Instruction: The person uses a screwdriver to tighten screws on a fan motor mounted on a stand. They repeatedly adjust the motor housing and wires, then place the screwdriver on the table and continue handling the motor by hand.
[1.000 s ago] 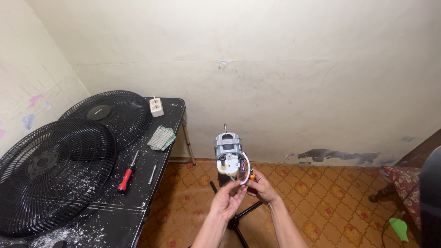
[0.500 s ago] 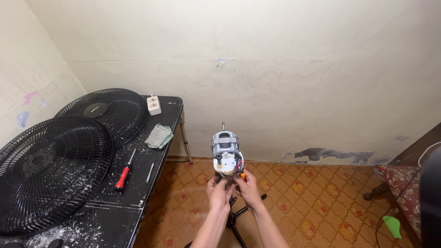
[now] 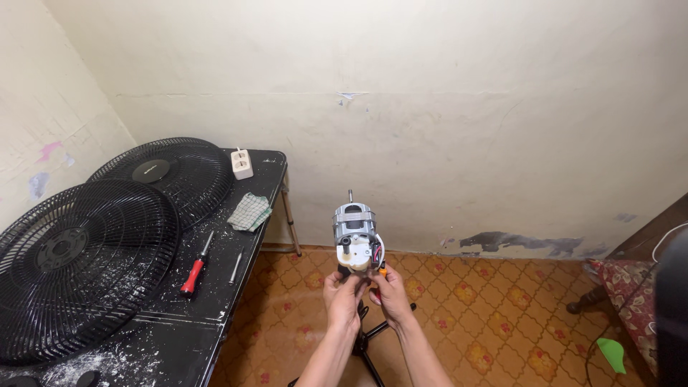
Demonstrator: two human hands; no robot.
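A bare fan motor (image 3: 355,233) with a metal body and a white rear part stands upright on a black stand (image 3: 373,337) over the tiled floor. My left hand (image 3: 342,297) grips the neck just under the motor. My right hand (image 3: 390,292) holds the right underside, close to the coloured wires and a small orange piece (image 3: 382,271). A thin shaft sticks up from the top of the motor.
A black table (image 3: 179,315) at the left carries two black fan grilles (image 3: 75,261), a red-handled screwdriver (image 3: 193,269), a metal tool (image 3: 236,265), a checked cloth (image 3: 250,212) and a white power strip (image 3: 242,163). White dust covers its near end. A wooden furniture leg and a green object (image 3: 610,353) are at right.
The view has shifted slightly right and down. Both hands have closed in together under the motor, with the right hand drawn back in from the motor's side.
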